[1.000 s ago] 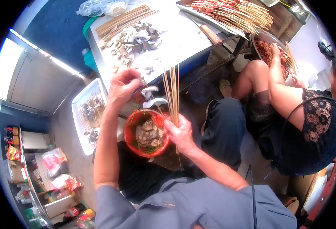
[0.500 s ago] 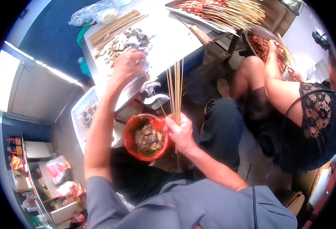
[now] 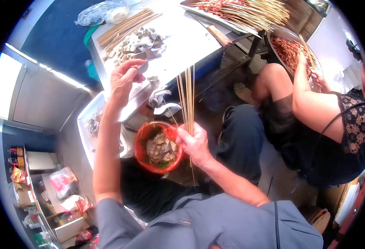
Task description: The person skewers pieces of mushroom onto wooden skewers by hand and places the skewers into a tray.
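Note:
My right hand (image 3: 194,143) is closed round a bundle of bamboo skewers (image 3: 186,97) standing nearly upright. One skewer in that hand leans left, with grey-and-white mushroom slices (image 3: 161,98) at its upper end. My left hand (image 3: 126,78) is over the near left edge of the white table, its fingers bent with a pale grey mushroom piece apparently at the fingertips. Beyond it lies a heap of mushroom pieces (image 3: 143,42) beside a row of loose skewers (image 3: 128,27). Below the hands, a red-lined bucket (image 3: 141,159) holds brownish pieces and some green bits.
A tray (image 3: 186,5) of meat skewers and a wooden-handled knife (image 3: 219,36) lie on the table (image 3: 182,45). At right, a co-worker's hands (image 3: 301,60) work over a basin of meat (image 3: 286,50). A white bin (image 3: 83,120) stands left, near cluttered shelves (image 3: 62,207).
My left hand has come back from the mushroom heap, moving left and slightly down. The skewer bundle has shifted slightly left. The co-worker's hands have moved slightly.

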The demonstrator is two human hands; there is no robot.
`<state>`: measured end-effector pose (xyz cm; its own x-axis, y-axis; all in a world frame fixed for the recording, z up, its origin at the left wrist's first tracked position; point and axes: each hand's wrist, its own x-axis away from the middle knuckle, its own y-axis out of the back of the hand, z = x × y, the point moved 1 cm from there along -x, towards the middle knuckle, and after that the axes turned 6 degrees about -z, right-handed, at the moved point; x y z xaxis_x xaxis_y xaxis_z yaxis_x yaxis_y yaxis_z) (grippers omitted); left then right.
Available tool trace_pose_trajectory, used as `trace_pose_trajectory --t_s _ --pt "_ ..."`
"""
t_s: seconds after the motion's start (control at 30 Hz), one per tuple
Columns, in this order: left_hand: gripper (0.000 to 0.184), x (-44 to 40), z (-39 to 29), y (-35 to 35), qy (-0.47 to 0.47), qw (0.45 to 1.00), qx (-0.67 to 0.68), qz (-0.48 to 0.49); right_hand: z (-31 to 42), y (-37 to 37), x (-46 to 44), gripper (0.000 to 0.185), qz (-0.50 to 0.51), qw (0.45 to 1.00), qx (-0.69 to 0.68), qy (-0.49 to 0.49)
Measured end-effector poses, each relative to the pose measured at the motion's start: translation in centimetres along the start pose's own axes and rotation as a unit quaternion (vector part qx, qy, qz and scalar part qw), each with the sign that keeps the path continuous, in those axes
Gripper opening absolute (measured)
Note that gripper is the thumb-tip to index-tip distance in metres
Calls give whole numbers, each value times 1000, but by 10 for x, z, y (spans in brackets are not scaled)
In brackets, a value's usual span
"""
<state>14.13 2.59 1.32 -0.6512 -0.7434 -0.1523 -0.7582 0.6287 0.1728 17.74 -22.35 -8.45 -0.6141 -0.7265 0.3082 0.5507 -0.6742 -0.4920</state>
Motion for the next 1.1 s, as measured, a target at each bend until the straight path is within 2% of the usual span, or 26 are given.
trace_pose_trajectory --t_s 0.1,0.17,0.47,0.73,0.93,1.1 --pt "23 14 2 2 24 998 59 0 -5 -1 1 9 14 1000 3 0" --pt "20 21 5 1 72 991 117 3 -8 -2 2 8 20 1000 3 -3" --pt "19 36 12 6 76 992 100 13 -7 -6 4 9 28 999 40 9" --pt "21 36 23 6 99 969 201 -106 -10 -5 4 9 44 998 52 17" --pt "16 39 21 3 150 946 262 -120 -11 -6 4 9 52 998 43 5" --pt "15 40 25 5 144 943 280 -104 -11 -6 3 8 43 998 51 8"
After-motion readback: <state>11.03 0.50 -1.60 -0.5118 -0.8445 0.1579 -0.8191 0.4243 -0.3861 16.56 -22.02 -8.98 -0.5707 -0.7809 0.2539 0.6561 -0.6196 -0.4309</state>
